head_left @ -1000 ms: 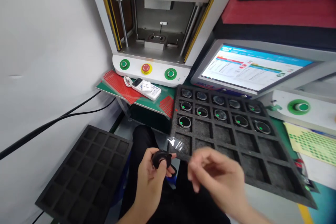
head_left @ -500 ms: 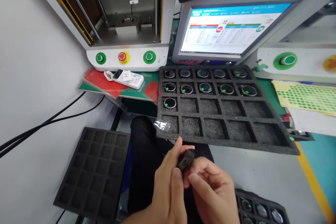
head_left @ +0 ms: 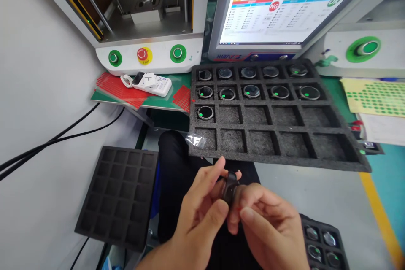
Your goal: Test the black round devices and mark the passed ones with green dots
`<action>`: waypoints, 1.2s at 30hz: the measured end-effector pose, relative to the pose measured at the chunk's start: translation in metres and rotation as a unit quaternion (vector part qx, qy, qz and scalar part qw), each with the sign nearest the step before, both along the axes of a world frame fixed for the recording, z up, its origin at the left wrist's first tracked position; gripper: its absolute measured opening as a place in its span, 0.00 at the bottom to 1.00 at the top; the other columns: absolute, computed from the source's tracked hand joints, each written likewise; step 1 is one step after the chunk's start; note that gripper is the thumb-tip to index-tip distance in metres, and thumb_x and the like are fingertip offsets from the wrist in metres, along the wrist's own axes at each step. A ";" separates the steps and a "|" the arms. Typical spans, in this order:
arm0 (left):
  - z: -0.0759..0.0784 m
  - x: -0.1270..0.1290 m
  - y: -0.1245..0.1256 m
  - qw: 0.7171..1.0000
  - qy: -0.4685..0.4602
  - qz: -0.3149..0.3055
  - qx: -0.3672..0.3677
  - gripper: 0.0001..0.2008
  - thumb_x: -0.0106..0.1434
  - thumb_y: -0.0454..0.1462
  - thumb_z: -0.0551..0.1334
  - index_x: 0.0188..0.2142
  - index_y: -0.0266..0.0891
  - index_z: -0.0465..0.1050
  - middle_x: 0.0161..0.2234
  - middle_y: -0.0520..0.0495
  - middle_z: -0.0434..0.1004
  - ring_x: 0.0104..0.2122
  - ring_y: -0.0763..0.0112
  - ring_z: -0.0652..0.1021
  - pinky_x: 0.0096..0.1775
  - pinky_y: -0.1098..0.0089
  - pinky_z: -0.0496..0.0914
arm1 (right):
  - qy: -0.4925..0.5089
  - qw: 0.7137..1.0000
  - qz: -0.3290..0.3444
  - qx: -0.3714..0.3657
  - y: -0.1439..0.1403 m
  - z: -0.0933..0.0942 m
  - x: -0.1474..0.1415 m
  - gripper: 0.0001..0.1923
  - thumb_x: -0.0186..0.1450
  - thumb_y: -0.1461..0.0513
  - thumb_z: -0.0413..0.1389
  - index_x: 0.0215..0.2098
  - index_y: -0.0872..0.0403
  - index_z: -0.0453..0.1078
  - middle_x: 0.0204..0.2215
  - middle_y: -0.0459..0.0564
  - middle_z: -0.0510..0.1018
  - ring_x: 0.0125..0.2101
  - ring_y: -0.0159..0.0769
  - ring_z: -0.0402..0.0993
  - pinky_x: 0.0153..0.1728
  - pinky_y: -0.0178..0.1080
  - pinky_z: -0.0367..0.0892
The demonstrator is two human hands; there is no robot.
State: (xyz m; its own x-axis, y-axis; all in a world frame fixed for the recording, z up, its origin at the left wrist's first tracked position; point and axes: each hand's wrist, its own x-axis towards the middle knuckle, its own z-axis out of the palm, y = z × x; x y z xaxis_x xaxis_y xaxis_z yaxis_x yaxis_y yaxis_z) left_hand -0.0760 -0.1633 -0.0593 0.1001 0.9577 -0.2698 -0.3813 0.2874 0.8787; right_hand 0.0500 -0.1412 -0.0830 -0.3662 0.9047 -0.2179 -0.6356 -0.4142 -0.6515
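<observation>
Grey table with a foam tray beyond the fingers. Left hand and right hand both pinch a small black watch case between closed fingertips, above the lap.

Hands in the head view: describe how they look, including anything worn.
Both the left hand and the right hand are bare: no gloves, rings, watch or finger cots show. Nails are short and unpainted. The forearms leave the frame with no sleeve showing.
</observation>
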 end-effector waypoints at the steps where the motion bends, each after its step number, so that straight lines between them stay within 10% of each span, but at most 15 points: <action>1: 0.002 -0.002 0.001 1.000 0.013 -0.010 0.003 0.20 0.70 0.43 0.57 0.61 0.57 0.66 0.55 0.47 0.66 0.55 0.64 0.72 0.58 0.65 0.65 | 0.011 1.000 0.011 -0.012 0.001 0.001 0.001 0.03 0.63 0.62 0.63 0.31 0.49 0.76 0.22 0.42 0.81 0.21 0.23 0.76 0.26 0.23 0.72; 9: 0.011 -0.021 0.008 0.993 -0.024 -0.100 -0.058 0.16 0.70 0.42 0.58 0.56 0.56 0.67 0.48 0.51 0.70 0.37 0.77 0.74 0.47 0.72 0.69 | 0.037 0.996 0.071 -0.035 0.010 0.000 0.003 0.06 0.60 0.62 0.66 0.27 0.52 0.75 0.20 0.45 0.81 0.19 0.25 0.76 0.25 0.24 0.71; 16: 0.006 -0.032 0.008 0.991 0.052 -0.122 -0.028 0.20 0.69 0.45 0.57 0.59 0.52 0.69 0.48 0.48 0.65 0.47 0.68 0.71 0.51 0.70 0.66 | -0.005 0.999 0.027 -0.034 0.010 0.002 0.000 0.08 0.59 0.59 0.66 0.26 0.52 0.74 0.19 0.45 0.80 0.20 0.29 0.76 0.26 0.29 0.72; 24: -0.005 -0.022 0.005 0.990 -0.100 -0.080 -0.063 0.14 0.69 0.43 0.59 0.52 0.49 0.74 0.50 0.49 0.71 0.43 0.74 0.74 0.46 0.76 0.68 | -0.091 0.990 -0.015 -0.107 0.000 0.016 0.000 0.09 0.57 0.58 0.68 0.24 0.50 0.75 0.19 0.44 0.78 0.21 0.29 0.75 0.28 0.30 0.71; 36: -0.010 -0.037 0.006 0.988 -0.013 -0.145 -0.054 0.21 0.61 0.38 0.68 0.54 0.50 0.73 0.48 0.48 0.71 0.49 0.66 0.75 0.50 0.68 0.71 | -0.025 0.989 0.121 -0.081 0.011 0.000 0.010 0.08 0.58 0.60 0.66 0.25 0.53 0.74 0.18 0.47 0.80 0.18 0.28 0.74 0.24 0.30 0.69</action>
